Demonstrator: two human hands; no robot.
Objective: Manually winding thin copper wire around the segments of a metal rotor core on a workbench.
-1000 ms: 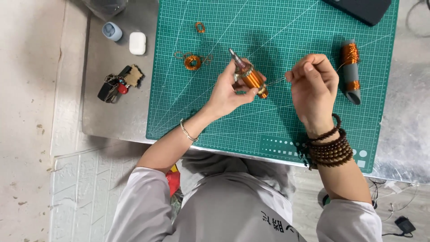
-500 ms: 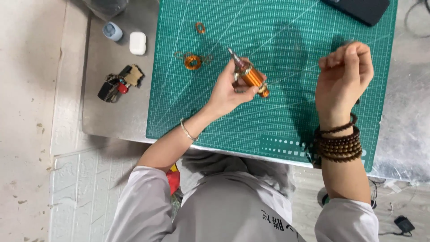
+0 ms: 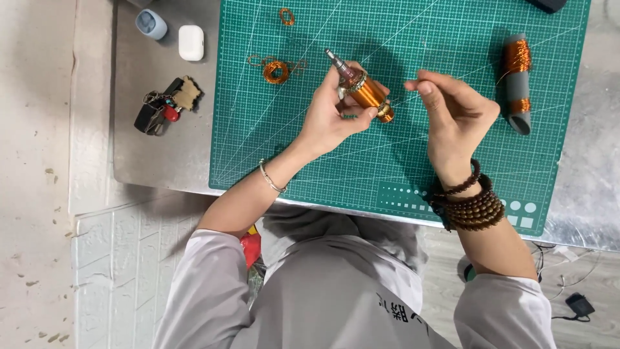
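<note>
Bright even light, soft shadows, sharp pic

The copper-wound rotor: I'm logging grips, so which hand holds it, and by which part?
The left hand holds the rotor around its copper-wound middle. The right hand pinches shut beside it; any wire is too thin to see.

glossy copper-wound rotor [image 3: 363, 89] with metal shaft; matt green rubbery cutting mat [image 3: 400, 161]; dull brushed metal desk [image 3: 155, 155]; grey plastic spool [image 3: 517, 84] by mat's right edge, shiny copper wire.
</note>
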